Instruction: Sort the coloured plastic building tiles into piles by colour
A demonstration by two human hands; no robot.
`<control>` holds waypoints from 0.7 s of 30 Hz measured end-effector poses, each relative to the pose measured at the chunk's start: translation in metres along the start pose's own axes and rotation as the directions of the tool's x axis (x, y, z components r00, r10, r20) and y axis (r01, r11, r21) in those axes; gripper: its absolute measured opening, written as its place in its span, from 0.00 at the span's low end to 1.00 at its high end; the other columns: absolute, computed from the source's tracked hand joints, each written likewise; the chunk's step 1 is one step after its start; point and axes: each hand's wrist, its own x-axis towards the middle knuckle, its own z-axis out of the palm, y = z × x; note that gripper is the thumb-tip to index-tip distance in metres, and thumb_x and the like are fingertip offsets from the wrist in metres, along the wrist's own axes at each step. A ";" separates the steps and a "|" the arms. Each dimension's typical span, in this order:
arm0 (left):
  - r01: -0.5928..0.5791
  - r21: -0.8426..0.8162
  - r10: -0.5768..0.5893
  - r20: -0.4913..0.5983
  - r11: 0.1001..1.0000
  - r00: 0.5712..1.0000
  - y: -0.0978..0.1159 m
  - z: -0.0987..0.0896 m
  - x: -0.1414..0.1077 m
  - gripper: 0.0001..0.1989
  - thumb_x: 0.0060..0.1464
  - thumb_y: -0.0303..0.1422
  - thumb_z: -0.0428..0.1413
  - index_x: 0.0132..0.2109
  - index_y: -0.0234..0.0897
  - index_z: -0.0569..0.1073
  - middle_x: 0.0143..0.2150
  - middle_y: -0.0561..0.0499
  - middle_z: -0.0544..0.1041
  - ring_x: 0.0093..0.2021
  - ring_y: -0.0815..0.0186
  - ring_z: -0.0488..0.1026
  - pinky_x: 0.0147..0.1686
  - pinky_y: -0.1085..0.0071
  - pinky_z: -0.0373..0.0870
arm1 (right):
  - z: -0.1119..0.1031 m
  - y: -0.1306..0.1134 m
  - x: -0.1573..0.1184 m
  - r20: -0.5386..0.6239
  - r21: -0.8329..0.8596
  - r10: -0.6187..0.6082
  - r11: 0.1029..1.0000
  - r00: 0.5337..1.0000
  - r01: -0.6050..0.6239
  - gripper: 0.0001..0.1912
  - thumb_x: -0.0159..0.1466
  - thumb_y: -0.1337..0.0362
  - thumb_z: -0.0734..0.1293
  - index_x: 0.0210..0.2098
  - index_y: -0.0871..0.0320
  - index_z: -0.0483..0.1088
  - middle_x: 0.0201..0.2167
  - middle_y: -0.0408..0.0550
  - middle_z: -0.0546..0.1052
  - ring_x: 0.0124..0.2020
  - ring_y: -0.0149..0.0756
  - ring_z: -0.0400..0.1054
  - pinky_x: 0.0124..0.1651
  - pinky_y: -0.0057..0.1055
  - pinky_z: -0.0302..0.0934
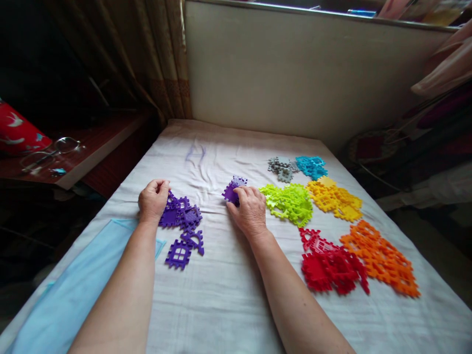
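Purple notched plastic pieces lie in a loose pile on the left half of the pale sheet. My left hand is closed at the upper left edge of that pile; what its fingers pinch, if anything, is hidden. Near the middle, my right hand has its thumb and fingers on a small purple stack. Part of the stack is covered by the fingers. A square window-shaped purple piece and an arched one lie at the near end of the pile.
To the right are piles of lime green, yellow, blue, grey, red and orange pieces. Blue cloth lies left. Glasses rest on a wooden table.
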 end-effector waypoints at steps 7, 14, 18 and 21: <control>0.024 0.007 -0.024 -0.003 1.000 1.000 -0.002 0.001 0.000 0.13 0.52 0.43 0.54 0.35 0.39 0.75 0.27 0.51 0.78 0.29 0.65 0.74 0.32 0.71 0.69 | -0.004 -0.008 0.000 -0.018 0.001 0.010 1.000 1.000 -0.010 0.17 0.63 0.60 0.67 0.50 0.56 0.74 0.61 0.57 0.68 0.62 0.52 0.56 0.61 0.47 0.50; 0.020 0.001 -0.020 0.003 1.000 1.000 0.002 0.000 0.000 0.14 0.52 0.44 0.53 0.35 0.38 0.75 0.27 0.51 0.78 0.29 0.64 0.75 0.32 0.71 0.68 | -0.005 -0.044 -0.011 0.195 0.214 -0.301 0.942 0.933 0.259 0.15 0.66 0.63 0.63 0.51 0.54 0.74 0.52 0.49 0.76 0.52 0.41 0.66 0.56 0.37 0.58; 0.021 0.007 -0.022 0.006 1.000 1.000 0.002 -0.001 0.000 0.13 0.52 0.43 0.54 0.35 0.38 0.75 0.28 0.51 0.78 0.29 0.64 0.75 0.32 0.71 0.68 | 0.003 -0.056 -0.020 0.255 0.219 -0.405 0.909 0.878 0.355 0.21 0.64 0.62 0.66 0.57 0.52 0.70 0.60 0.50 0.70 0.58 0.43 0.62 0.59 0.39 0.57; 0.027 0.006 -0.028 0.003 1.000 1.000 0.000 0.000 0.000 0.13 0.52 0.43 0.54 0.35 0.38 0.76 0.28 0.51 0.78 0.30 0.64 0.75 0.32 0.71 0.69 | 0.007 -0.058 -0.022 0.282 0.204 -0.403 0.912 0.871 0.356 0.16 0.65 0.60 0.66 0.52 0.51 0.73 0.60 0.48 0.71 0.59 0.43 0.62 0.59 0.40 0.57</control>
